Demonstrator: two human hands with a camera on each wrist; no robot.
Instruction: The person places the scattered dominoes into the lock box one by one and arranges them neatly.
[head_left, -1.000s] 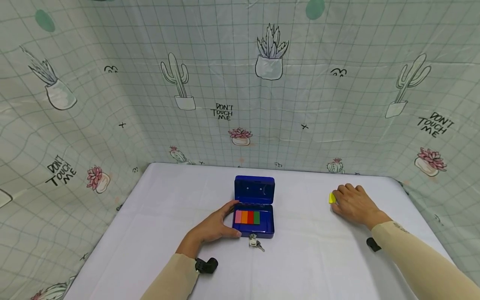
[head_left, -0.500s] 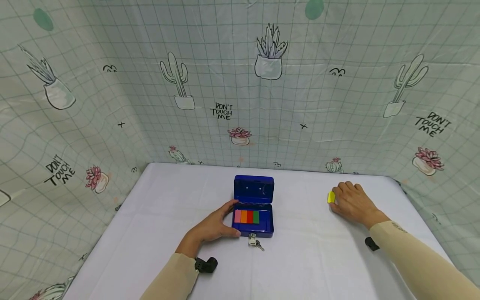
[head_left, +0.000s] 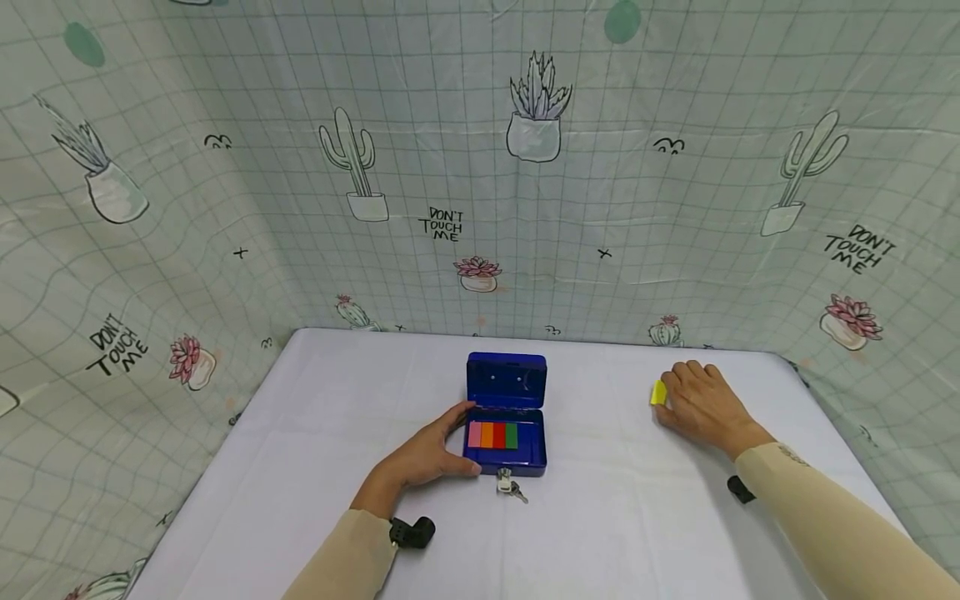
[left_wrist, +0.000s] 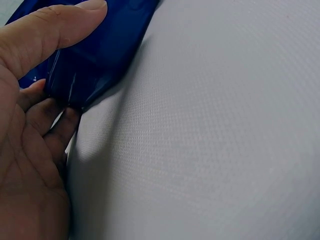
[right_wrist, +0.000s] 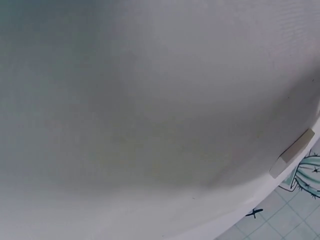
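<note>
A blue metal cash box (head_left: 531, 454) stands on the table with its lid (head_left: 507, 382) tipped up at the back. Pink, orange, red and green blocks (head_left: 492, 435) sit side by side in its left part. Keys (head_left: 513, 487) hang at the lock on its front. Around the box's left end, my left hand (head_left: 423, 454) has its thumb at the front corner and its fingers behind. Well to the right of the box, my right hand (head_left: 703, 406) pinches a small yellow block (head_left: 658, 392). Its fingertips are partly hidden behind the back of the hand.
White cloth (head_left: 600, 517) covers the table. Behind it and at the sides hangs a gridded curtain (head_left: 555, 217) with plant drawings. In the right wrist view, a pale oblong block (right_wrist: 294, 154) lies near the cloth's edge; in the head view I cannot make it out.
My right hand and the yellow block have shifted slightly left in the head view, and the block leans a little more. My left hand keeps its place at the box.
</note>
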